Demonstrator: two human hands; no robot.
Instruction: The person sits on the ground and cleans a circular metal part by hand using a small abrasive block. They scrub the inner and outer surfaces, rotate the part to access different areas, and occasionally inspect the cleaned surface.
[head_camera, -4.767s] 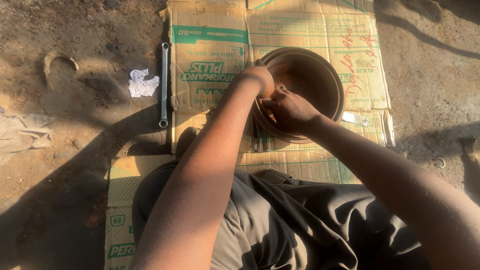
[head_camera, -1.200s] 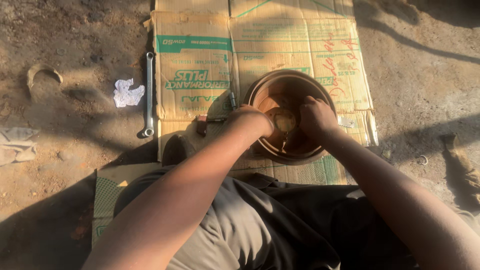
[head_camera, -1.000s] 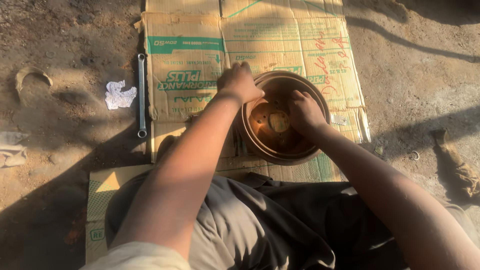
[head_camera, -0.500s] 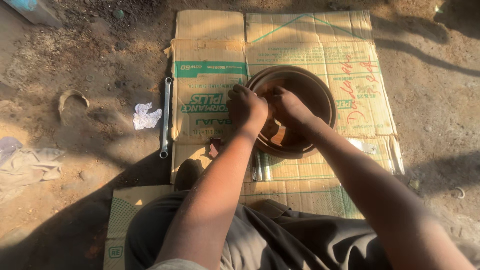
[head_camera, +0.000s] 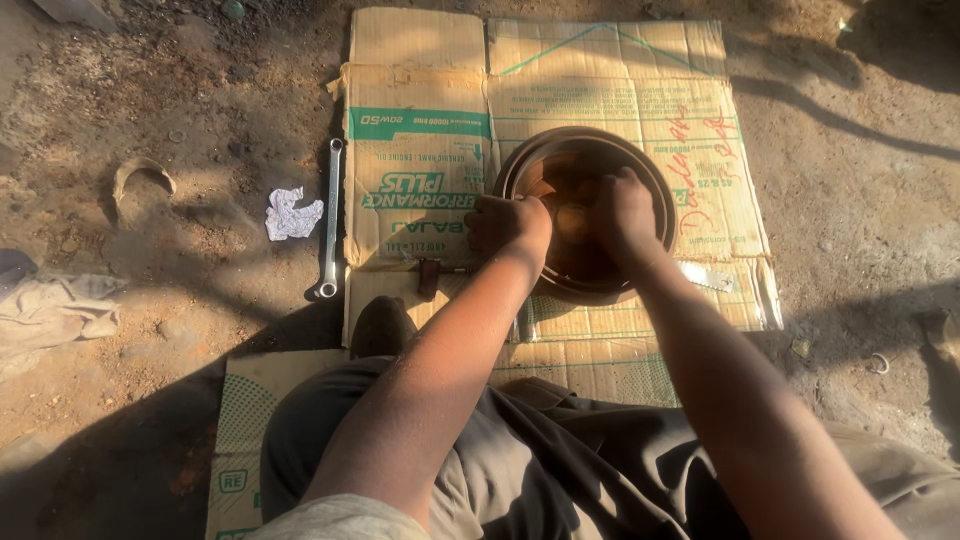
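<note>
Both hands work inside the round rusty-brown metal drum (head_camera: 585, 215) on flattened cardboard (head_camera: 420, 150).
Left hand (head_camera: 508, 222) fisted on the 9 o'clock rim; right hand (head_camera: 622, 208) reaches within, grip unclear. Likely needs steady bracing.

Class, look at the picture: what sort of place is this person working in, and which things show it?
Probably an outdoor roadside repair spot: bare dirt ground, flattened cardboard sheets as a work mat, a long steel spanner, and a round rusty-brown metal drum.
</note>
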